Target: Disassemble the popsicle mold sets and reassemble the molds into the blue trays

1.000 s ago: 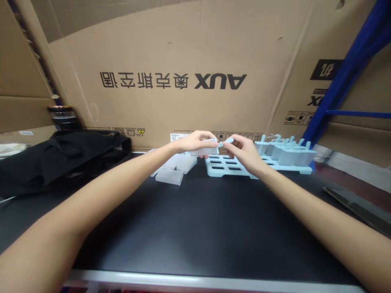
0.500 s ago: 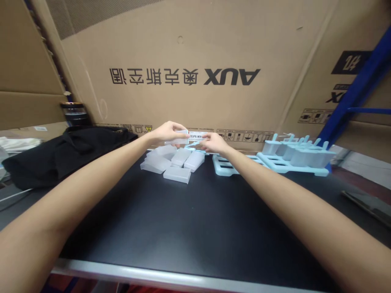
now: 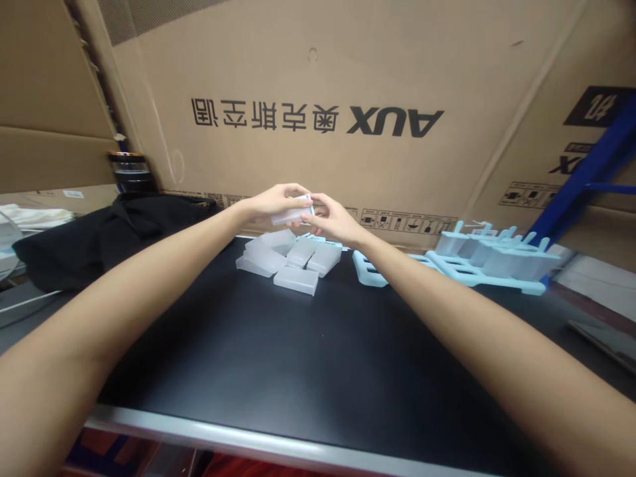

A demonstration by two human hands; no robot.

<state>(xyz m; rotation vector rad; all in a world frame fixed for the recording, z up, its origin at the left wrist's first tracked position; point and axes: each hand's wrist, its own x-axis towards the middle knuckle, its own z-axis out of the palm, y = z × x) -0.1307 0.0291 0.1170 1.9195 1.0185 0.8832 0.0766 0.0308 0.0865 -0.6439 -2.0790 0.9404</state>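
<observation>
My left hand (image 3: 272, 201) grips a translucent popsicle mould cup (image 3: 288, 215) above the black table (image 3: 308, 358). My right hand (image 3: 334, 220) meets it from the right, pinching a pale blue stick lid (image 3: 311, 204) at the cup's open end. Just below the hands lies a pile of several loose translucent cups (image 3: 291, 258). To the right lies a pale blue mould rack (image 3: 370, 273), its near slots bare. At its far end several cups with blue sticks (image 3: 497, 255) stand in it.
A large cardboard box (image 3: 318, 119) walls off the back of the table. A black cloth (image 3: 94, 242) and a dark jar (image 3: 128, 173) sit at the left, a blue shelf post (image 3: 583, 182) at the right. A dark flat object (image 3: 603, 338) lies at the right edge.
Both hands have moved left from over the blue rack to above the pile of loose cups, still holding the cup and stick together. The view has shifted left as well.
</observation>
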